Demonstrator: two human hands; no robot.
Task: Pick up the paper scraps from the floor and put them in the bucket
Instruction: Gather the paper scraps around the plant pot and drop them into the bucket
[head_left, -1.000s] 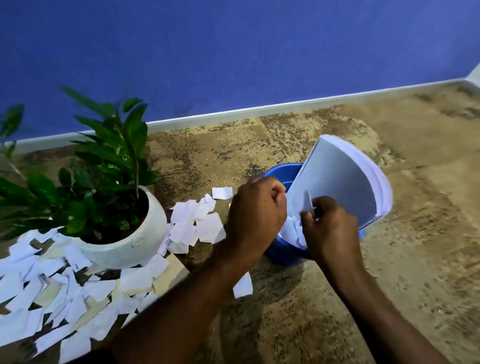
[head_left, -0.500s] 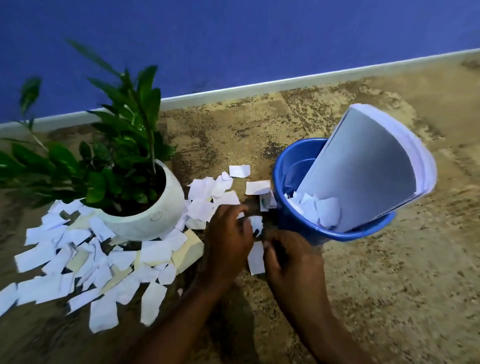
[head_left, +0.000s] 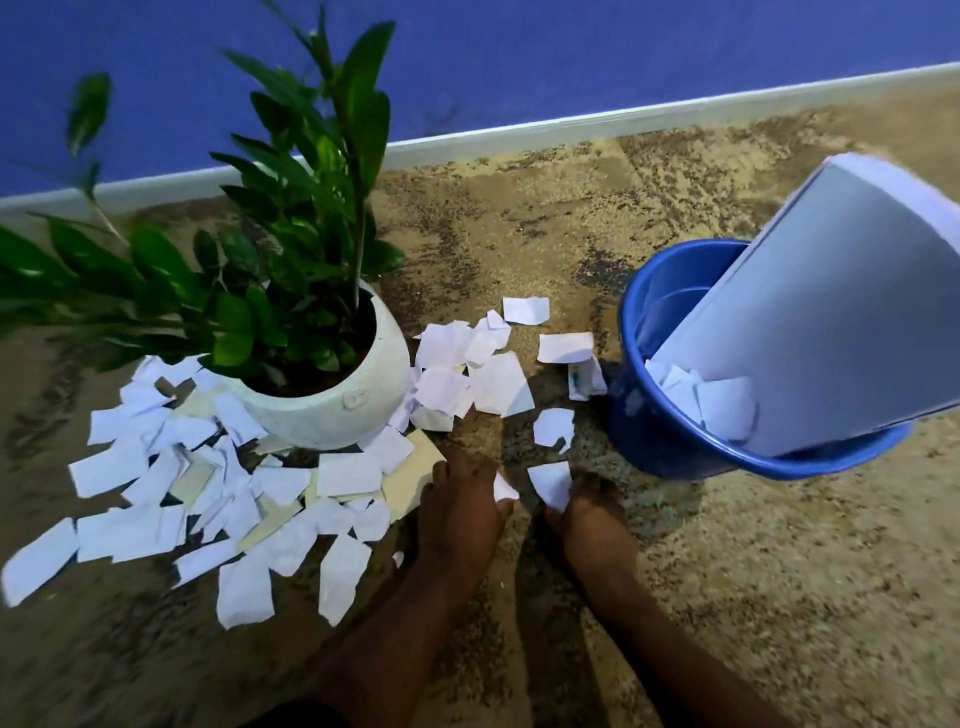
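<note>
Down low, right hand (head_left: 589, 514) pinches a scrap (head_left: 549, 483) (long axis toward the wall (head_left: 519, 62)); left hand (head_left: 460, 501) grips another.

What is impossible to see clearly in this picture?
Head view:
Bottom of the round blue plastic bucket: covered by the large grey-white paper sheet.
That sheet's right edge: cut by the frame.
Grip of the left hand on a white paper scrap: hidden under the hand.

No legible text or markings.
</note>
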